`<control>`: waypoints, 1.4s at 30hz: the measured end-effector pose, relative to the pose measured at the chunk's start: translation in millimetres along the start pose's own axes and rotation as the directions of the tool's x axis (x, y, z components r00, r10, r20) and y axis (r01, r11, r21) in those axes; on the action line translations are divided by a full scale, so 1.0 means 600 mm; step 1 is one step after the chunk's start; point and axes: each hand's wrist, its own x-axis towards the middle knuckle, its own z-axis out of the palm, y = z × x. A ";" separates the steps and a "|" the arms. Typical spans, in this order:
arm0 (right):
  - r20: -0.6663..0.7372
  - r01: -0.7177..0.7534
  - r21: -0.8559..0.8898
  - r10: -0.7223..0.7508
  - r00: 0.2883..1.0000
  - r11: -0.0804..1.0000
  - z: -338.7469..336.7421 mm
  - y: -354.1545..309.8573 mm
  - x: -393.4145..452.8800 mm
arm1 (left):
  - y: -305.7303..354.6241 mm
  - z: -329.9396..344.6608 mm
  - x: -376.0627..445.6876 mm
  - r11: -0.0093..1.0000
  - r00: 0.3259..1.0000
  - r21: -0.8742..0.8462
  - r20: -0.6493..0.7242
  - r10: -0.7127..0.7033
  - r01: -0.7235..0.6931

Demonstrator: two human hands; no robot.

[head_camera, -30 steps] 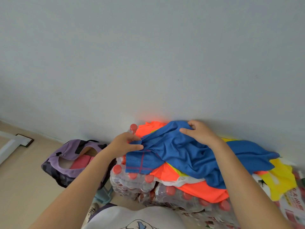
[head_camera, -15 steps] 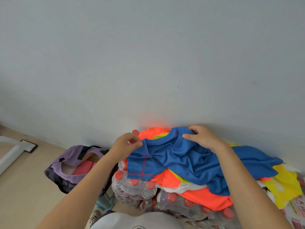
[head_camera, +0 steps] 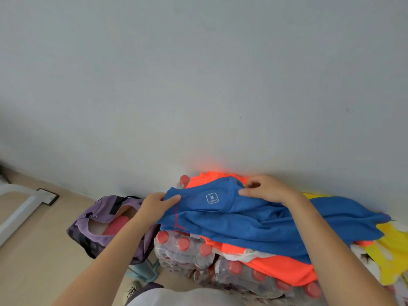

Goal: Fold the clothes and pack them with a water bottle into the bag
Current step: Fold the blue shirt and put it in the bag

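Observation:
A blue shirt (head_camera: pixel 249 226) lies on top of a heap of clothes, its collar with a white size label turned up toward me. My left hand (head_camera: pixel 155 206) pinches the shirt's left shoulder edge. My right hand (head_camera: pixel 268 188) grips the fabric beside the collar on the right. Under it lie an orange garment (head_camera: pixel 278 266) and a yellow one (head_camera: pixel 393 246). The heap rests on shrink-wrapped packs of water bottles (head_camera: pixel 185 250) with red caps. A purple bag (head_camera: pixel 103 226) sits open on the left, with something pink inside.
A grey wall stands right behind the heap. A light blue stool (head_camera: pixel 145 271) is under the bag. A white frame (head_camera: pixel 19 210) lies on the beige floor at the far left. Printed white fabric shows at the right edge.
Both hands have pulled the blue shirt's top edge apart and flatter, so the collar and its size label now show. The camera tilted slightly down.

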 end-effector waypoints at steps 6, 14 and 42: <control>-0.089 -0.009 0.134 0.021 0.996 0.991 0.058 -0.002 0.016 | -0.018 0.009 -0.042 0.952 0.999 -0.304 -0.009 0.035 -0.036; -0.170 0.076 0.484 0.008 0.985 0.872 0.087 -0.045 -0.017 | -0.024 -0.018 -0.055 0.935 0.995 -0.343 -0.057 0.076 -0.091; -0.624 0.068 -0.080 -0.103 0.774 0.994 0.268 -0.448 -0.227 | -0.151 -0.480 -0.067 0.859 0.856 -0.304 0.195 0.480 -0.412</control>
